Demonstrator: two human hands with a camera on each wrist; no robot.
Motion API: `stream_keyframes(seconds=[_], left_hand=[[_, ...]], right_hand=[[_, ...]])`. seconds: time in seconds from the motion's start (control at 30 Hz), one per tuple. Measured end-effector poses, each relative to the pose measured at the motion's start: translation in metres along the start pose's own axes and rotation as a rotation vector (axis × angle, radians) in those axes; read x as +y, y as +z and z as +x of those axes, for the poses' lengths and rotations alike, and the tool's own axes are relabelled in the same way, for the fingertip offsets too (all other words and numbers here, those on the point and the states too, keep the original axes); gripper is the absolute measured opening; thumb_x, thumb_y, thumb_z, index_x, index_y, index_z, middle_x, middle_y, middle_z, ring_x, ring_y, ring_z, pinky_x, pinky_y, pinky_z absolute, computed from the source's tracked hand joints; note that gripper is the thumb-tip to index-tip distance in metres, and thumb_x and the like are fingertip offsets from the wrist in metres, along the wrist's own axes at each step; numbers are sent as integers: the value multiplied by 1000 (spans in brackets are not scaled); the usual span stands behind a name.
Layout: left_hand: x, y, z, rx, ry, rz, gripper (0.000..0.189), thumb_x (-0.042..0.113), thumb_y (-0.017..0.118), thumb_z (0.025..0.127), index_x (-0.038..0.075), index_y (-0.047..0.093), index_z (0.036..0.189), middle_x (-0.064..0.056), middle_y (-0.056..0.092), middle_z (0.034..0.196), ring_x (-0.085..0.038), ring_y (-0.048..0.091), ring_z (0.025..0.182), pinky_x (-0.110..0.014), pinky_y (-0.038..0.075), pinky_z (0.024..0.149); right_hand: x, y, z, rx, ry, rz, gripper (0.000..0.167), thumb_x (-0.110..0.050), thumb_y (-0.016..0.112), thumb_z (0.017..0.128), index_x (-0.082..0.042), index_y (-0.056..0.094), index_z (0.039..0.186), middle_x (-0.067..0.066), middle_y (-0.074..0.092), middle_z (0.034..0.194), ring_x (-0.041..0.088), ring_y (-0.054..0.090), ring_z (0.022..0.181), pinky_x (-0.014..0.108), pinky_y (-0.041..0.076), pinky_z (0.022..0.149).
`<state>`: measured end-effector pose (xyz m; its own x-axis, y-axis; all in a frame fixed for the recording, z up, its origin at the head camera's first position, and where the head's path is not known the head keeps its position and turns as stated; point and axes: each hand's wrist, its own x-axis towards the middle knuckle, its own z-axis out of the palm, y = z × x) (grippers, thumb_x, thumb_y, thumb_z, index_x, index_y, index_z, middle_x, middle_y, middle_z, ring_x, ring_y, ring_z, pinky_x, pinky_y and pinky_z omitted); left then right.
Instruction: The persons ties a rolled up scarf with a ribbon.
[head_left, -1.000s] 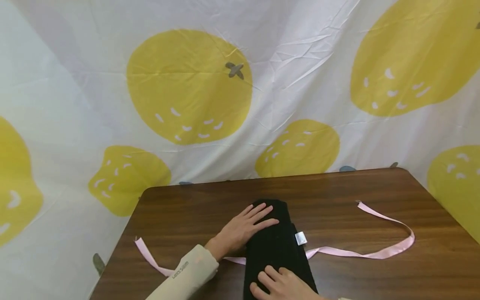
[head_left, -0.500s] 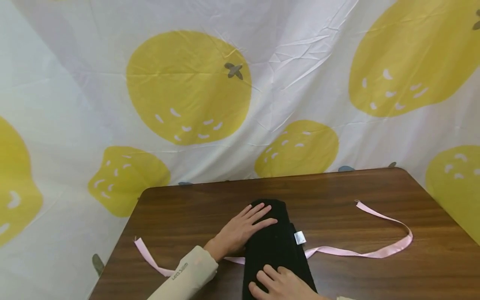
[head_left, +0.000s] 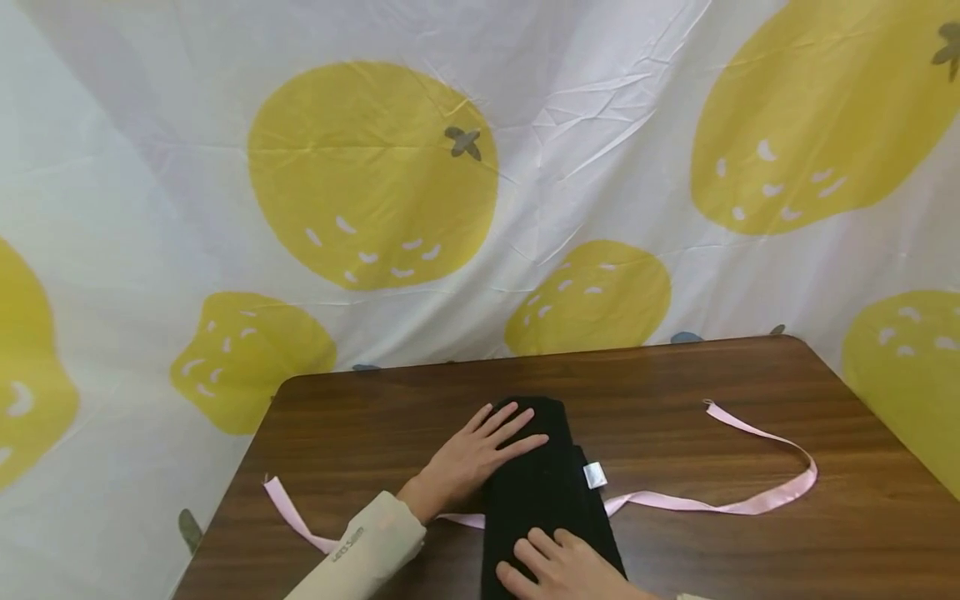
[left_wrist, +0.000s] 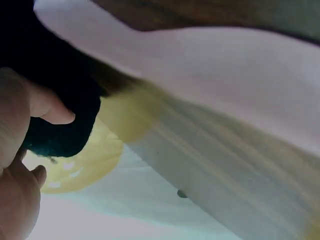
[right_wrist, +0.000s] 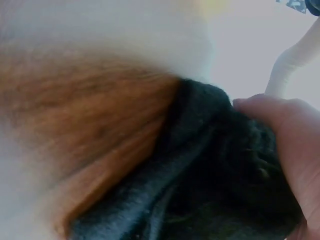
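Note:
A folded piece of black cloth (head_left: 528,492) lies lengthwise on the table, with a small white label (head_left: 595,475) sticking out of its right side. On its far end rests my left hand (head_left: 465,458), fingers spread and fairly straight. My right hand (head_left: 566,571) lies over the near part, fingers loosely bent against the fabric. Beneath the cloth runs a pink ribbon (head_left: 750,507), coming out on both sides. The left wrist view has the thumb (left_wrist: 50,107) against the cloth's edge; in the right wrist view the thumb (right_wrist: 290,132) lies along thick black folds.
The brown wooden table (head_left: 390,417) has rounded far corners. Behind it hangs a white curtain (head_left: 585,150) printed with yellow fruit. The ribbon's right end curves toward the back of the table, and its left end lies near the left edge.
The head view has shifted slightly, so everything sits a little further left in it. Both hands keep their places on the black cloth, and the ribbon lies as before.

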<state>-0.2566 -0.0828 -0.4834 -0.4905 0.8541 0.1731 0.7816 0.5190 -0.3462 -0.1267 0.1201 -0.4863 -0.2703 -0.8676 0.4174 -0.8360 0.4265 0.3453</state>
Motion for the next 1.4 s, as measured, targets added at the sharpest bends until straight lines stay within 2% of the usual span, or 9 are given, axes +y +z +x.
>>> stream_keyframes(seconds=[0.23, 0.3, 0.4, 0.57, 0.67, 0.87, 1.07, 1.23, 1.4], left_hand=[[1, -9, -9, -32, -54, 9, 80, 11, 63, 96, 32, 17, 158, -4, 16, 166, -25, 16, 152, -45, 21, 120], [1, -11, -12, -26, -72, -36, 87, 20, 70, 93, 30, 15, 159, -5, 16, 165, -26, 16, 152, -46, 21, 120], [0, -15, -17, 36, -96, -143, 92, 25, 78, 86, 24, 21, 158, -9, 25, 162, -28, 24, 149, -48, 25, 119], [-4, -20, -28, 185, -154, -293, 60, 6, 64, 90, 13, 46, 147, -13, 49, 147, -29, 44, 137, -45, 37, 112], [-7, -24, -35, 211, -203, -373, 45, 6, 60, 93, 11, 56, 137, -10, 58, 135, -26, 53, 126, -41, 47, 102], [-15, -30, -48, 107, -328, -625, 32, 13, 65, 95, 9, 62, 126, -6, 65, 122, -21, 60, 111, -39, 52, 90], [-24, -24, -56, 56, -358, -928, 24, 8, 61, 97, 0, 64, 120, -13, 68, 112, -22, 65, 99, -38, 54, 85], [-28, -23, -65, -21, -440, -1064, 24, 13, 59, 99, 2, 64, 120, -12, 69, 113, -20, 64, 101, -36, 53, 86], [-31, -20, -70, -88, -484, -1125, 26, 18, 58, 100, 3, 65, 121, -11, 68, 114, -18, 63, 102, -35, 51, 88]], right_hand=[[4, -12, 1, -26, 15, 91, 31, -51, 48, 100, -26, 59, 115, -7, 51, 97, 7, 45, 81, 7, 30, 57], [7, -16, 1, -27, 31, 161, 31, -49, 51, 100, -25, 60, 117, -7, 52, 98, 6, 45, 81, 5, 30, 59], [12, -23, 2, -21, 55, 262, 35, -48, 54, 99, -21, 60, 120, -6, 53, 100, 5, 45, 82, 3, 29, 63], [25, -35, -3, -7, 102, 301, 46, -54, 58, 95, -19, 61, 124, -4, 55, 108, 7, 46, 89, 13, 38, 72], [32, -41, -7, 19, 204, 330, 48, -54, 63, 92, -19, 61, 125, -6, 55, 115, 7, 49, 97, 24, 46, 79], [54, -43, -18, 151, 442, 433, 41, -38, 75, 87, -19, 63, 121, -12, 56, 116, 5, 54, 100, 31, 50, 82], [83, -33, -36, 237, 560, 638, 31, -9, 77, 85, -18, 63, 111, -12, 59, 101, 3, 53, 87, 23, 51, 69], [104, -27, -52, 175, 648, 769, 23, -4, 72, 88, -17, 64, 105, -9, 62, 91, 3, 57, 81, 26, 51, 67], [120, -21, -66, 9, 749, 870, 12, -10, 66, 94, -10, 64, 106, -4, 64, 92, 4, 58, 82, 26, 51, 69]])
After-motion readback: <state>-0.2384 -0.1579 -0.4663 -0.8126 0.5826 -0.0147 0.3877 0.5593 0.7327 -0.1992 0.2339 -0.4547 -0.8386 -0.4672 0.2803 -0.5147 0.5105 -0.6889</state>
